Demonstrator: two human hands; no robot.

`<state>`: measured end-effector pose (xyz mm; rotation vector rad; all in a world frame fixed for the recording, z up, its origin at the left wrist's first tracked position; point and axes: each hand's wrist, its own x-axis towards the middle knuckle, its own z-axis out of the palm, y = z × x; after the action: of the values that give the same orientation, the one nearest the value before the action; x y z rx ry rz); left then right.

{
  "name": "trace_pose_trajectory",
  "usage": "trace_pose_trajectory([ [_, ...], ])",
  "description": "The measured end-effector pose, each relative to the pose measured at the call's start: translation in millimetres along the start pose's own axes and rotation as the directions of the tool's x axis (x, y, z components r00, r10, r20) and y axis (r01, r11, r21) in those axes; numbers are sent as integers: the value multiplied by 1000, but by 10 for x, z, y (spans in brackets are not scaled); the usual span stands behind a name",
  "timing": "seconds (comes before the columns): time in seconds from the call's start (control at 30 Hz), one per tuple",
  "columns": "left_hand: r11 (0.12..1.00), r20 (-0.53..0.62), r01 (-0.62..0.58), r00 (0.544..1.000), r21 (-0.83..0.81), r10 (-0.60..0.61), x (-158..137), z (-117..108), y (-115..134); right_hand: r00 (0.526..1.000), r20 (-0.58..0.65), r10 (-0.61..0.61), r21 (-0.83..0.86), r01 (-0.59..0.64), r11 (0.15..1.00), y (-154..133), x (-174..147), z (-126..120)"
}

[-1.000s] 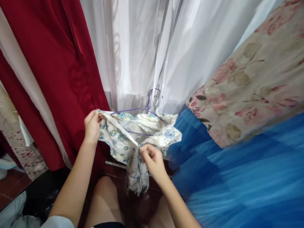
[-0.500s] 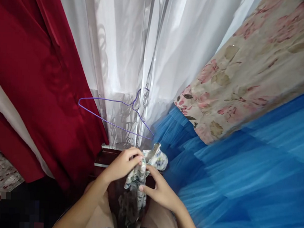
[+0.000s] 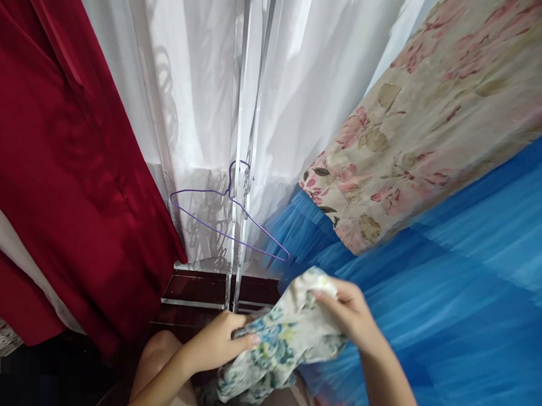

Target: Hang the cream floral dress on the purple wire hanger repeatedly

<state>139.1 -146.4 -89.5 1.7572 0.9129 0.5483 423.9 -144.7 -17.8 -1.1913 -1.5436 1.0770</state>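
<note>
A pale floral garment [image 3: 288,340], white with blue and yellow flowers, is stretched between my two hands above my lap. My left hand [image 3: 215,343] grips its left edge, thumb on top of the cloth. At the upper right, my right hand [image 3: 349,312] pinches the fabric between thumb and fingers. Folds hide the lower part of the garment, so its kind is unclear. Beyond my hands, a purple wire hanger [image 3: 229,231] hangs by its hook at a white metal stand [image 3: 240,137].
Red drapery [image 3: 98,191] hangs at the left and white curtains [image 3: 199,76] cover the back. On the right are a beige floral cloth [image 3: 410,143] and blue layered tulle [image 3: 449,304]. A dark reddish floor [image 3: 192,289] shows under the curtain.
The bunched garment is now spread out between my hands. My right hand has moved right and up with one end of it. The hanger has swung slightly.
</note>
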Motion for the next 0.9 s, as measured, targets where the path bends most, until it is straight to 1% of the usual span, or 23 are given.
trace_pose_trajectory([
  [0.03,998,-58,-11,998,69,15,-21,-70,-7,993,-113,-43,-48,38,998,-24,144,-103],
  [0.07,991,-108,-26,993,133,41,-40,-156,-10,978,-190,-91,-92,75,993,-44,322,-167],
  [0.1,983,-148,-41,987,181,68,-60,-255,-10,969,-213,-124,-126,99,987,-62,525,-190],
  [0.17,974,-230,-68,966,217,119,-109,-481,-7,959,-191,-210,-166,179,970,-96,955,-115],
  [0.23,973,-320,-84,935,213,151,-180,-736,-13,955,-120,-271,-143,254,957,-124,1324,76],
  [0.3,970,-399,-68,903,234,159,-268,-1014,-49,967,-27,-253,-31,252,967,-144,1549,300],
  [0.33,963,-423,-48,892,264,160,-311,-1161,-84,975,24,-222,41,221,974,-152,1602,402],
  [0.4,927,-427,9,889,375,165,-375,-1467,-192,983,107,-149,181,128,975,-169,1608,559],
  [0.43,890,-407,44,899,453,163,-387,-1623,-262,984,133,-117,243,82,967,-180,1577,612],
  [0.53,722,-299,123,946,681,121,-312,-2075,-476,988,150,-47,379,-14,925,-226,1448,693],
  [0.6,638,-282,146,952,756,116,-179,-2353,-548,988,154,-13,431,-56,900,-269,1380,712],
  [0.63,610,-306,164,942,775,135,-98,-2483,-546,988,156,4,448,-75,891,-293,1357,718],
  [0.67,584,-351,193,921,788,170,-12,-2606,-516,988,156,22,461,-92,882,-315,1341,722],
  [0.77,515,-497,310,823,799,275,246,-2899,-306,986,147,84,488,-146,861,-367,1328,737],
  [0.83,512,-557,360,771,780,307,401,-3006,-154,980,159,120,511,-186,839,-380,1336,742],
  [0.9,545,-588,374,754,751,293,534,-3038,-75,972,193,136,539,-221,813,-377,1346,739],
])
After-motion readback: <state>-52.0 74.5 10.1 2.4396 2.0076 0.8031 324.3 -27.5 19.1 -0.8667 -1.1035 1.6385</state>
